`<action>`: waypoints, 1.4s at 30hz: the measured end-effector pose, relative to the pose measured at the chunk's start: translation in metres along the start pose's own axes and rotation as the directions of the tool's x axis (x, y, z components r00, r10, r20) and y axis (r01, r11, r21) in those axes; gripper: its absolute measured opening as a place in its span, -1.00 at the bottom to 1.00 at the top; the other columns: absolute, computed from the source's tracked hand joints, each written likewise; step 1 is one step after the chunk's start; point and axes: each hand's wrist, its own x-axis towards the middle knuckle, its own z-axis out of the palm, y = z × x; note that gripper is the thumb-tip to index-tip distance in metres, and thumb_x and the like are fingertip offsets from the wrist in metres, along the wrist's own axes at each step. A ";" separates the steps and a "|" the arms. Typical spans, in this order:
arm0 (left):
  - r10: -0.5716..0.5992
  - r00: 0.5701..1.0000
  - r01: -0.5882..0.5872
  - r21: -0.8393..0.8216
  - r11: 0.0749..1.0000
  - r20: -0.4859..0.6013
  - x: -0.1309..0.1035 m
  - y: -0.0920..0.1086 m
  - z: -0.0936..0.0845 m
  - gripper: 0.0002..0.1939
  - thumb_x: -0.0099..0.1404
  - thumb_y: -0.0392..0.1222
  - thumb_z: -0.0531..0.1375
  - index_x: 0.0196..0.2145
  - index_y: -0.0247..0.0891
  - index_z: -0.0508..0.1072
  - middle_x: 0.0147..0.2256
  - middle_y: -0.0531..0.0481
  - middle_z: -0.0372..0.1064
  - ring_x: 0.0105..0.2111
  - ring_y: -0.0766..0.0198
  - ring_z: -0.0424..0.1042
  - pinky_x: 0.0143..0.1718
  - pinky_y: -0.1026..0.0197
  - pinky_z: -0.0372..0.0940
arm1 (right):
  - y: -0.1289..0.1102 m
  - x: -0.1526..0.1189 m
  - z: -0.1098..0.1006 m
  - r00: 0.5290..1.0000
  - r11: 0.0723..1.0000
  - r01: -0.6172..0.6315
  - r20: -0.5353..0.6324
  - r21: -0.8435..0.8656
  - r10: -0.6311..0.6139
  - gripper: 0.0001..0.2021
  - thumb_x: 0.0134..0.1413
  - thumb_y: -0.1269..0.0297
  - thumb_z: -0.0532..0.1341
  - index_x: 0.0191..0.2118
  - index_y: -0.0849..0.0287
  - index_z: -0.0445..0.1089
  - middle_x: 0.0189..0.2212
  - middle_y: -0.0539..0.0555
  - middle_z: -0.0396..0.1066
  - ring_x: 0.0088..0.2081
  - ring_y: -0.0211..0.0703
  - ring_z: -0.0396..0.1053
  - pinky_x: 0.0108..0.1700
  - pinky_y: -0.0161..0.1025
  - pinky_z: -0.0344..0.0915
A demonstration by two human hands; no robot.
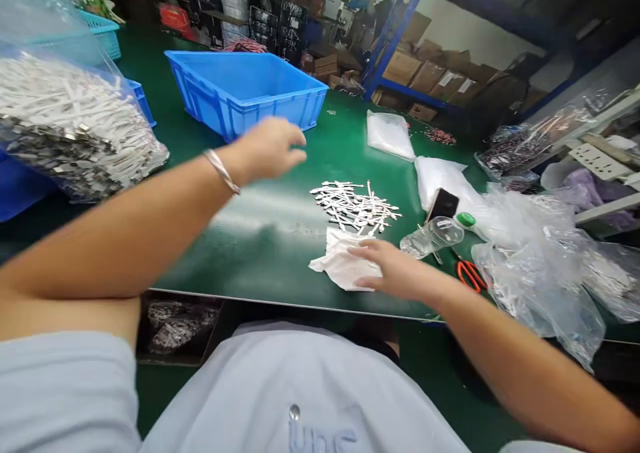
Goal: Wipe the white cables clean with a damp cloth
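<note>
My left hand [273, 148] is held over the green table in front of the blue bin [230, 110], slightly blurred, with thumb and fingers apart and nothing visible in it. My right hand [387, 266] reaches onto the right edge of a crumpled white cloth or tissue [340, 260], thumb and fingers spread apart over it. Just beyond the cloth lies a loose pile of short white cable pieces [356, 205]. To my left, a clear bag [80, 126] bulges with many white leads that have shiny metal ends.
At right lie a clear plastic bottle [433, 238] with a green cap, a dark phone [444, 204], red-handled scissors [470, 275] and loose plastic bags [540, 266]. White packets [390, 134] sit farther back. Blue shelving [400, 40] with cartons stands behind the table [240, 246].
</note>
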 end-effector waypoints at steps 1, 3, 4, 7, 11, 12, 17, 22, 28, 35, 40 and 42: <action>0.026 1.000 -0.026 -0.003 1.000 0.014 0.003 0.026 0.015 -0.60 0.36 -0.03 0.12 0.06 -0.29 0.35 0.03 -0.17 0.33 0.02 0.09 0.35 0.03 -0.04 0.30 | 0.007 -0.007 0.022 0.998 1.000 0.021 -0.058 -0.012 -0.022 -0.36 -0.08 0.16 0.37 0.19 0.03 0.31 0.18 0.25 0.25 0.16 0.19 0.26 0.17 0.11 0.23; 0.084 0.995 -0.084 0.001 0.996 0.058 0.012 0.076 0.047 -0.50 0.31 0.09 0.13 0.08 -0.27 0.36 0.06 -0.20 0.33 0.08 0.04 0.30 0.08 -0.01 0.24 | 0.021 -0.016 0.058 0.979 0.997 0.074 -0.188 -0.020 -0.076 -0.52 -0.01 0.18 0.34 0.08 0.06 0.42 0.16 0.28 0.27 0.16 0.19 0.26 0.15 0.17 0.22; 0.110 0.991 -0.110 0.004 0.994 0.077 0.018 0.098 0.063 -0.42 0.25 0.16 0.16 0.11 -0.25 0.35 0.10 -0.21 0.31 0.10 0.00 0.28 0.08 0.01 0.24 | 0.027 -0.019 0.070 0.957 0.995 0.104 -0.270 -0.008 -0.103 -0.62 0.05 0.21 0.30 0.02 0.08 0.45 0.11 0.27 0.32 0.13 0.16 0.29 0.12 0.16 0.26; 0.196 0.973 -0.200 0.021 0.980 0.118 0.041 0.148 0.101 -0.15 0.13 0.32 0.18 0.24 -0.23 0.20 0.25 -0.30 0.10 0.24 -0.10 0.08 0.21 -0.10 0.04 | 0.045 -0.027 0.088 0.861 0.972 0.234 -0.470 0.031 -0.192 -0.83 0.19 0.35 0.15 -0.21 0.12 0.50 -0.14 0.18 0.49 -0.08 -0.04 0.41 0.00 0.02 0.38; 0.175 0.970 -0.184 0.038 0.982 0.170 0.082 0.188 0.130 0.09 0.05 0.46 0.10 0.34 -0.31 -0.02 0.34 -0.41 -0.18 0.32 -0.29 -0.21 0.23 -0.36 -0.24 | 0.062 -0.042 0.090 0.790 0.951 0.310 -0.558 0.007 -0.253 -0.82 0.21 0.43 0.10 -0.28 0.13 0.45 -0.22 0.12 0.50 -0.15 -0.09 0.41 -0.07 -0.06 0.41; 0.171 0.969 -0.180 0.039 0.983 0.176 0.092 0.194 0.136 0.09 0.06 0.46 0.09 0.34 -0.31 -0.03 0.34 -0.42 -0.20 0.33 -0.31 -0.24 0.22 -0.38 -0.26 | 0.065 -0.047 0.090 0.788 0.952 0.306 -0.562 0.002 -0.251 -0.82 0.21 0.43 0.09 -0.27 0.13 0.44 -0.22 0.11 0.50 -0.15 -0.09 0.40 -0.07 -0.05 0.41; 0.231 0.954 -0.244 0.047 0.969 0.193 0.129 0.209 0.157 -0.23 0.19 0.29 0.08 0.27 -0.12 0.18 0.35 -0.25 -0.15 0.33 -0.27 -0.25 0.22 -0.41 -0.32 | 0.086 -0.064 0.092 0.777 0.968 0.250 -0.598 0.007 -0.196 -0.83 0.23 0.41 0.09 -0.24 0.11 0.42 -0.19 0.11 0.49 -0.12 -0.05 0.40 -0.02 0.04 0.38; 0.277 0.942 -0.290 0.041 0.956 0.190 0.135 0.202 0.166 -0.53 0.35 0.03 -0.04 0.12 -0.11 0.35 0.18 -0.20 0.21 0.17 -0.14 0.14 0.14 -0.35 -0.05 | 0.111 -0.067 0.094 0.730 0.975 0.217 -0.671 0.047 -0.130 -0.84 0.21 0.41 0.10 -0.22 0.13 0.43 -0.21 0.13 0.49 -0.13 -0.06 0.41 -0.02 0.03 0.40; 0.289 0.940 -0.299 0.031 0.954 0.179 0.100 0.176 0.155 -0.58 0.38 -0.05 -0.08 0.04 -0.22 0.40 0.02 -0.26 0.32 0.03 -0.06 0.23 0.00 -0.13 0.17 | 0.128 -0.061 0.091 0.733 0.991 0.118 -0.679 0.057 -0.048 -0.85 0.20 0.37 0.12 -0.25 0.13 0.45 -0.23 0.13 0.50 -0.14 -0.04 0.40 -0.01 0.03 0.39; 0.320 0.921 -0.331 0.012 0.944 0.224 0.036 0.160 0.132 -0.57 0.40 0.00 -0.08 0.08 -0.19 0.36 0.06 -0.21 0.30 0.04 0.01 0.26 0.03 -0.03 0.16 | 0.142 -0.051 0.084 0.703 0.999 -0.006 -0.711 0.032 0.027 -0.82 0.19 0.35 0.12 -0.29 0.16 0.49 -0.26 0.18 0.50 -0.16 0.03 0.41 -0.04 0.06 0.38; 0.079 0.987 -0.082 0.019 0.996 0.140 0.047 0.120 0.114 -0.47 0.40 0.05 -0.08 0.23 -0.20 0.20 0.28 -0.20 0.05 0.27 0.04 0.05 0.23 -0.07 -0.01 | 0.131 -0.059 0.070 0.788 0.994 -0.103 -0.613 -0.043 0.055 -0.83 0.17 0.31 0.15 -0.29 0.17 0.50 -0.23 0.19 0.51 -0.13 0.09 0.40 -0.03 0.08 0.35; -0.069 0.990 0.067 0.016 0.998 0.127 0.067 0.095 0.112 -0.44 0.39 0.08 -0.11 0.23 -0.23 0.19 0.31 -0.21 0.00 0.29 -0.03 0.00 0.23 -0.17 -0.02 | 0.113 -0.061 0.063 0.770 0.982 -0.167 -0.634 -0.092 0.072 -0.84 0.16 0.30 0.17 -0.24 0.17 0.49 -0.18 0.22 0.49 -0.09 0.14 0.37 -0.01 0.11 0.32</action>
